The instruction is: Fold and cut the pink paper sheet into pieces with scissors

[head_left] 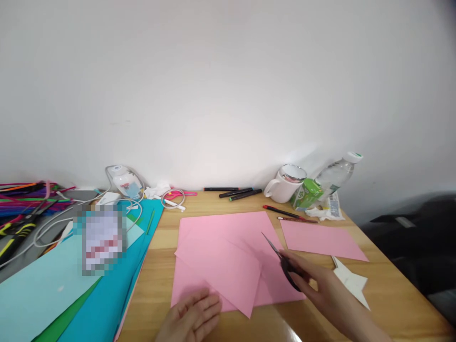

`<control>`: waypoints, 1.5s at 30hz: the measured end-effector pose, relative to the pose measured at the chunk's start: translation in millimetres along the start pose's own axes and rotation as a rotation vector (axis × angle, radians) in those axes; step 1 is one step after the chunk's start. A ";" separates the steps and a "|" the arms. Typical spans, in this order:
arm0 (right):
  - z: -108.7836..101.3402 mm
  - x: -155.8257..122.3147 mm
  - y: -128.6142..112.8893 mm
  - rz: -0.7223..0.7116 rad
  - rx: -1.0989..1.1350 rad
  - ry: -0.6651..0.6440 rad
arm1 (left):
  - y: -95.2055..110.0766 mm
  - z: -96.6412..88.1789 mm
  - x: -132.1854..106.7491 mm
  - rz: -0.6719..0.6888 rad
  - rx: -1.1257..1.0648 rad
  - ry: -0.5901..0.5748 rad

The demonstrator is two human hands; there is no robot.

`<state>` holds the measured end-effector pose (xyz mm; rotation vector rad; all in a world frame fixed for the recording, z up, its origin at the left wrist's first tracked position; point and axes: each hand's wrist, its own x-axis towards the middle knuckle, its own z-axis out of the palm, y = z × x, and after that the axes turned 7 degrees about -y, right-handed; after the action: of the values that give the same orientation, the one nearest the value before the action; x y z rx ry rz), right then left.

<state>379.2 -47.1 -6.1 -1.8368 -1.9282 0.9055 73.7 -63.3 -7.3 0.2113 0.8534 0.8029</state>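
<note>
My right hand (pixel 324 285) grips a pair of dark-handled scissors (pixel 283 263), whose closed-looking blades point up and left above the pink paper. Under them lies a large pink sheet (pixel 221 228), and a smaller pink piece (pixel 231 275) rests on it at a slant. My left hand (pixel 195 316) is at the near edge of these sheets, its fingers stretched out and partly curled, holding nothing. A pink strip (pixel 320 240) lies to the right, beyond my right hand. Close to my right wrist is a white paper star (pixel 351 280), partly covered by the hand.
Blue sheets (pixel 99 299) and a pale green sheet (pixel 42 285) cover the left side. Several markers (pixel 242 194) lie by the wall. A white mug (pixel 285 183), green carton (pixel 308 194) and plastic bottle (pixel 337 173) stand at the back right. Black-and-yellow scissors (pixel 21 230) lie far left.
</note>
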 end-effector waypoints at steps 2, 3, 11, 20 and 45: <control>11.5 9.8 -18.6 -0.015 0.037 0.040 | -1.0 -0.4 0.7 -0.014 -0.056 0.005; 19.5 16.0 -25.3 -0.018 0.043 0.048 | -3.1 -1.6 1.8 -0.018 -0.076 0.004; 62.9 39.9 -35.6 0.089 0.091 0.189 | -13.8 -12.6 6.9 0.033 -0.084 -0.102; 58.1 24.1 -60.9 0.055 0.843 0.301 | -11.2 1.9 4.5 0.142 0.075 -0.111; 65.5 25.3 -75.8 0.022 1.167 0.468 | 20.7 43.7 51.0 0.588 0.613 0.213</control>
<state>276.8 -34.3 -11.2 -1.1644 -0.7583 1.1156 114.7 -6.8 1.0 0.9653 1.2513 1.1010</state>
